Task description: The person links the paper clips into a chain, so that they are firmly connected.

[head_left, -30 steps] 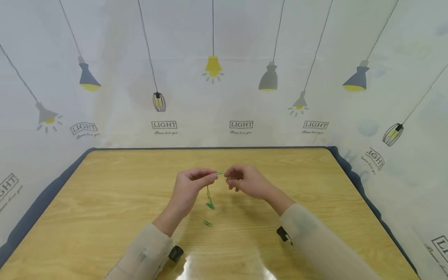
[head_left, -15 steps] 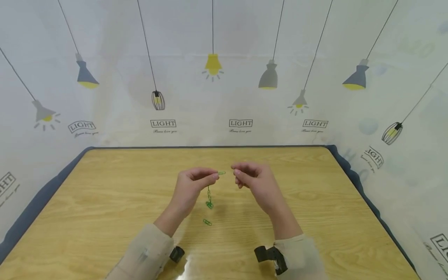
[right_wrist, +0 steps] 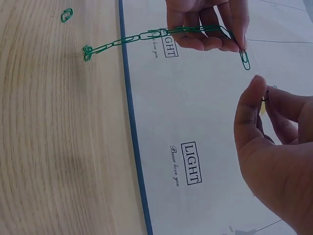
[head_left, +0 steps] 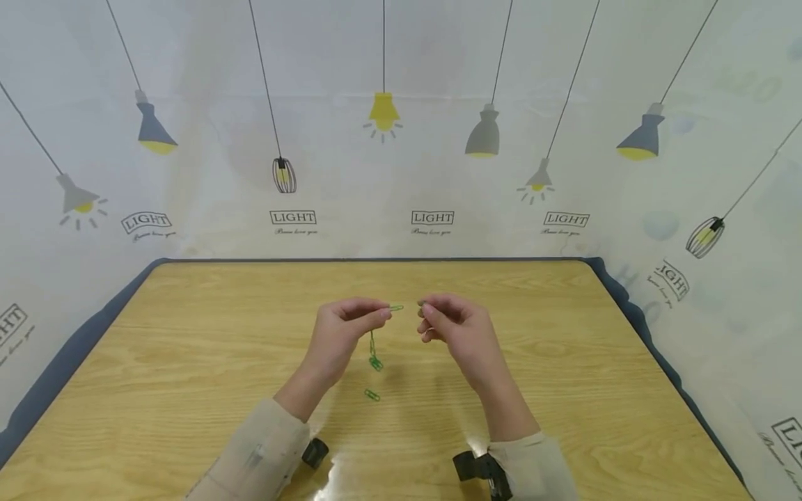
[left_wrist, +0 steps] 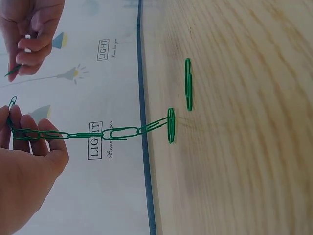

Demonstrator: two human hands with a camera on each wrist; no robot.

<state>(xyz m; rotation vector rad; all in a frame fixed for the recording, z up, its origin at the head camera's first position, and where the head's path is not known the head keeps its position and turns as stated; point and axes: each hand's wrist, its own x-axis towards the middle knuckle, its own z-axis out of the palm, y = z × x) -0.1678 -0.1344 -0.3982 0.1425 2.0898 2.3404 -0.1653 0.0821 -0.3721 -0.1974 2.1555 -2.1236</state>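
Note:
My left hand (head_left: 341, 334) pinches the top clip of a chain of linked green paper clips (left_wrist: 122, 133), and that clip's free end juts out past the fingertips toward the right. The chain hangs down from the hand, its lower end bunched on the table. Between thumb and fingers of my right hand (head_left: 464, 334) is a single green paper clip (left_wrist: 14, 70), mostly covered by the fingers. A small gap separates the two hands. One loose green paper clip (head_left: 372, 395) lies on the table, nearer to me than the chain's end.
A wood-grain table (head_left: 219, 362) with a dark blue edge spreads under both hands. Behind it stands a white backdrop (head_left: 351, 167) printed with lamps and lettering. Black wrist devices (head_left: 315, 454) sit at both sleeves.
My right hand has drawn back slightly to the right from the left hand and turned, its forearm now more upright. The left hand and the chain stay nearly in place.

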